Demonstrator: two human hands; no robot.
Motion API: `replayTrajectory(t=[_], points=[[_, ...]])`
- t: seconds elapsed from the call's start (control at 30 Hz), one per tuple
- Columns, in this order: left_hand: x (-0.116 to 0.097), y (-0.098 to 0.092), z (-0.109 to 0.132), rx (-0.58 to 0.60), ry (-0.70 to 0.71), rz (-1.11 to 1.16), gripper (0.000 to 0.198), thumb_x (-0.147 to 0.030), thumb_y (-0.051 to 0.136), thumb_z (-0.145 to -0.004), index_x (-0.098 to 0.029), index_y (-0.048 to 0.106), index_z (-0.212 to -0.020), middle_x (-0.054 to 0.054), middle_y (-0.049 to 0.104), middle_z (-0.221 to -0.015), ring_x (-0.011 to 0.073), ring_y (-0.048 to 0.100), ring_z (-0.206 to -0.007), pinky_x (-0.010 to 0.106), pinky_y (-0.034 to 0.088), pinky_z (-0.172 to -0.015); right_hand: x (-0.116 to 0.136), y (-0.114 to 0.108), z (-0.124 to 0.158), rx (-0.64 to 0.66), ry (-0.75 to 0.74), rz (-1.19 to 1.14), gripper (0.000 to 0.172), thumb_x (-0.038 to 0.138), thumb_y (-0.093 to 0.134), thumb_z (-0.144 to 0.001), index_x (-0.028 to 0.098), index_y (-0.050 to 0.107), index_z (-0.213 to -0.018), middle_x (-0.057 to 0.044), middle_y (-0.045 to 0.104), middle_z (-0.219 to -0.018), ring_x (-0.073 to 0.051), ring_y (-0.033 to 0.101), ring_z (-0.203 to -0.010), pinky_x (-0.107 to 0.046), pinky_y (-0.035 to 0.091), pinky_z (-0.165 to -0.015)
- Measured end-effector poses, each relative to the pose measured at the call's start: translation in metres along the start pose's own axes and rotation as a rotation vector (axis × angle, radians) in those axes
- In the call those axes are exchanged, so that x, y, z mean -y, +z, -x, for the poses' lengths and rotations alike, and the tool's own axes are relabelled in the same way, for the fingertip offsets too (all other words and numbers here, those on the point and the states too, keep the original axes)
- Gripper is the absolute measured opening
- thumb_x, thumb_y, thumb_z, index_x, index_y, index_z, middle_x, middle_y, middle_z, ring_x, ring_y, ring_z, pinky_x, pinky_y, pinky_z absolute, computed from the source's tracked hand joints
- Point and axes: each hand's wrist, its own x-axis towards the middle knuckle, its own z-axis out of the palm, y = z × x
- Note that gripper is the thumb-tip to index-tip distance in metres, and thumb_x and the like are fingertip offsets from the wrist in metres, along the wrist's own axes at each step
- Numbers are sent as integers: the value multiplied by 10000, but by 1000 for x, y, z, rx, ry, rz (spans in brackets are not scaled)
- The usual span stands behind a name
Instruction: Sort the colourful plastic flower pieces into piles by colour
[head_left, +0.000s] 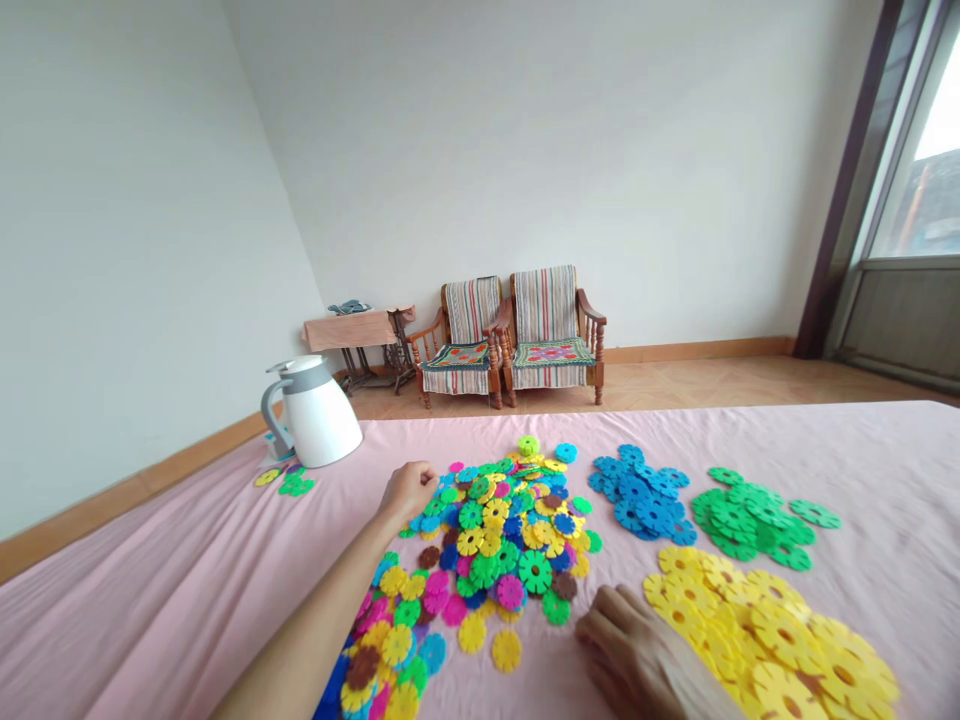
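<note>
A mixed heap of coloured plastic flower-shaped discs (495, 545) lies on the pink cloth (187, 600). My left hand (409, 490) reaches to the heap's far left edge, its fingers curled in; what they hold, if anything, is hidden. At the heap's near right edge my right hand (637, 655) rests on the cloth, fingers bent down and together, beside the yellow pile (772, 625). A blue pile (641, 495) and a green pile (750, 515) lie to the right, each sorted by colour.
A white jug (315, 410) stands at the far left of the table, with a few loose discs (285, 482) in front of it. Two wooden armchairs (510, 335) and a small side table (360, 335) stand against the back wall. A window is at the right.
</note>
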Motion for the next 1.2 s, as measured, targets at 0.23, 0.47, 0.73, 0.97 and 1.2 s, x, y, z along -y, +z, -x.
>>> replayTrajectory(t=[0.23,0.47,0.73,0.97,1.2], points=[[-28,-3,2,23,-76,147,73,-200,560,-694,-165,574,-632,-17,618,-575,142,605,-604,207,407,-563,2,-1,-2,20,24,-2,136,102,507,-791,199,601,-778,-57,636,-847,-189,582,-749,-296,480,-636],[-110,40,6,324,38,394,60,-203,587,-697,-147,580,-677,-42,573,-523,103,562,-449,187,403,-463,5,-4,-3,-8,55,-6,107,106,524,-771,195,582,-763,-46,631,-869,-186,568,-764,-291,455,-644],[-195,105,1,474,76,485,62,-136,593,-724,-131,609,-664,-24,599,-499,81,538,-395,163,373,-408,-2,9,-5,-34,30,43,105,118,611,-674,198,570,-729,-16,640,-840,-181,573,-740,-273,439,-628],[-189,107,-4,361,68,478,116,-124,561,-754,-112,639,-839,54,696,-741,75,578,-440,164,400,-419,-2,8,-6,-40,23,71,72,142,608,-708,199,573,-734,-16,637,-822,-178,578,-741,-266,435,-626],[-117,33,1,281,80,388,148,-210,574,-700,-135,646,-805,28,682,-709,125,625,-541,209,453,-504,5,-2,-3,-10,59,0,84,115,564,-739,199,574,-738,-29,633,-855,-184,568,-757,-280,442,-640]])
